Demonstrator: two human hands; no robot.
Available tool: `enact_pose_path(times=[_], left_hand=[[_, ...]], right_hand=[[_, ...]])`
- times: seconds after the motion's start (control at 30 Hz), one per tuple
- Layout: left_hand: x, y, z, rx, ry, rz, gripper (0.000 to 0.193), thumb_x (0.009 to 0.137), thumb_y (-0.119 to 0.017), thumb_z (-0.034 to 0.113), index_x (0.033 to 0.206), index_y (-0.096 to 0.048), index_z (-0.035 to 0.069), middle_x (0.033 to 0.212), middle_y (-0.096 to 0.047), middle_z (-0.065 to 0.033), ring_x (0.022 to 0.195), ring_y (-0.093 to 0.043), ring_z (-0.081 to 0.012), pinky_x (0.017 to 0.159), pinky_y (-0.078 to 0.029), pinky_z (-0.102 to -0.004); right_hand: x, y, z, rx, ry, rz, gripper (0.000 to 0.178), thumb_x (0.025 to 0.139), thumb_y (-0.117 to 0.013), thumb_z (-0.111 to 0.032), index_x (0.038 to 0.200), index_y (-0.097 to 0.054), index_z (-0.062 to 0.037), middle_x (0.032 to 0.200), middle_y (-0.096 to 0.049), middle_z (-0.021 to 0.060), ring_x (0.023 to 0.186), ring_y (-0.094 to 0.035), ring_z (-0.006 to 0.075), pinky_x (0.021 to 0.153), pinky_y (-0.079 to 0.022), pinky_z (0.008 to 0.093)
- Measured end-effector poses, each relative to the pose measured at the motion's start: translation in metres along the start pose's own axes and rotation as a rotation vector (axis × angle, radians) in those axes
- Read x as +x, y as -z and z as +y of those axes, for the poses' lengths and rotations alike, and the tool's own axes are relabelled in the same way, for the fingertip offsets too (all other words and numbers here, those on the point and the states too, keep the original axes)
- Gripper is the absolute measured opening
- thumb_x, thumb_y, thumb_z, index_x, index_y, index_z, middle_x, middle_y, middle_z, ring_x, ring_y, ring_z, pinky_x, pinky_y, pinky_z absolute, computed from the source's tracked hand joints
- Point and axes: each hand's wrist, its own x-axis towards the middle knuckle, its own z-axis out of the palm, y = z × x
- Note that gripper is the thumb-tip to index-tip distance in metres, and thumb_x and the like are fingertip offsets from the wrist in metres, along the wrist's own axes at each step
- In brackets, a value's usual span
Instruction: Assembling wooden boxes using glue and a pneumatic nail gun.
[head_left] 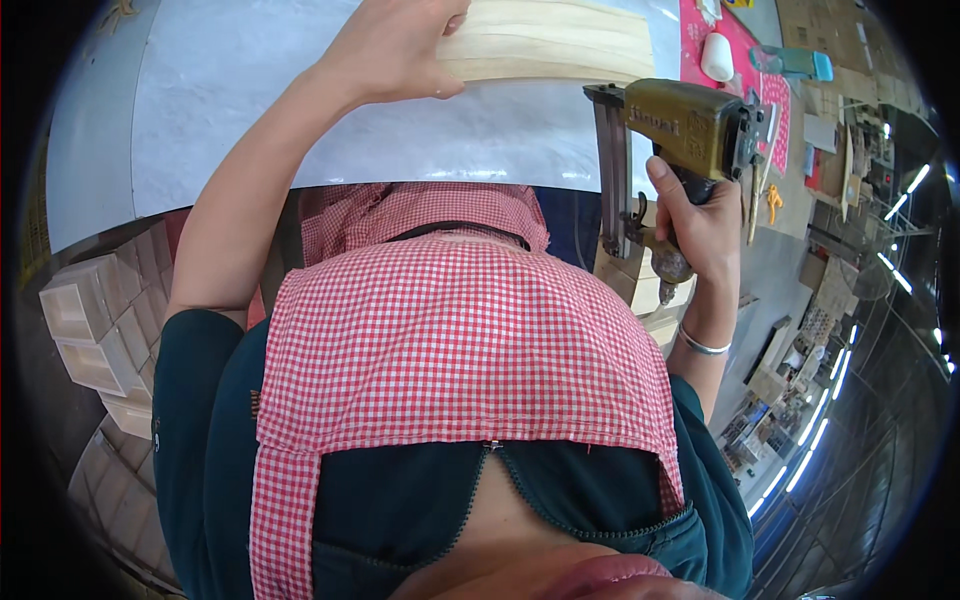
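A pale wooden board (560,40) lies at the top of the head view, on a worktable with a whitish covering (400,150). My left hand (405,50) grips its left end, thumb along the near edge and fingers at the far side; some fingertips are cut off by the picture's edge. In my right hand (705,225) is a pneumatic nail gun (680,125), olive and black, held by its handle. The tool's nose sits near the board's right end, and I cannot tell whether they touch. Its long magazine points back toward me.
A white spool-like roll (716,57) and a teal bottle (790,63) stand at the upper right by a pink cloth (692,45). Orange-handled scissors (774,202) are at the right. Light wooden boxes (85,305) are stacked on the left, below the table.
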Motion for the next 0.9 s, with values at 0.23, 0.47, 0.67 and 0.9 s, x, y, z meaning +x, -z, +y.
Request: enact_pose_path(times=[0.23, 0.47, 0.67, 0.9], left_hand=[[-0.001, 0.005, 0.012, -0.026, 0.051, 0.016, 0.04, 0.061, -0.083, 0.026, 0.085, -0.057, 0.007, 0.097, -0.056, -0.0145, 0.095, -0.052, -0.0327, 0.085, -0.048, -0.0388], [-0.014, 0.005, 0.004, -0.076, 0.109, -0.014, 0.039, 0.061, -0.083, 0.026, 0.084, -0.058, 0.006, 0.098, -0.056, -0.0147, 0.096, -0.052, -0.0324, 0.085, -0.049, -0.0392], [-0.019, -0.006, 0.002, 0.003, 0.042, 0.103, 0.04, 0.061, -0.083, 0.026, 0.084, -0.058, 0.006, 0.098, -0.056, -0.0151, 0.096, -0.052, -0.0329, 0.089, -0.048, -0.0398], [-0.024, 0.0, 0.0, -0.025, 0.13, -0.011, 0.042, 0.065, -0.083, 0.025, 0.091, -0.057, 0.005, 0.113, -0.056, -0.0193, 0.108, -0.053, -0.0365, 0.097, -0.045, -0.0414]], right_hand=[[0.004, -0.003, -0.005, -0.024, 0.059, -0.027, 0.028, 0.091, -0.078, -0.02, 0.075, -0.066, -0.0013, 0.05, -0.054, 0.0007, 0.038, -0.047, 0.0087, 0.037, -0.036, 0.023], [0.01, -0.02, -0.006, -0.018, 0.058, -0.049, 0.028, 0.091, -0.078, -0.02, 0.075, -0.066, -0.0011, 0.051, -0.055, 0.0009, 0.038, -0.047, 0.0089, 0.037, -0.036, 0.0233], [0.009, -0.021, -0.01, 0.0, 0.035, -0.05, 0.026, 0.091, -0.078, -0.019, 0.078, -0.066, -0.0003, 0.051, -0.055, 0.0009, 0.038, -0.047, 0.0089, 0.037, -0.037, 0.0227], [0.009, -0.022, -0.014, -0.038, 0.082, -0.046, 0.023, 0.091, -0.079, -0.018, 0.084, -0.067, 0.0005, 0.053, -0.057, 0.0012, 0.038, -0.047, 0.0089, 0.037, -0.036, 0.0222]])
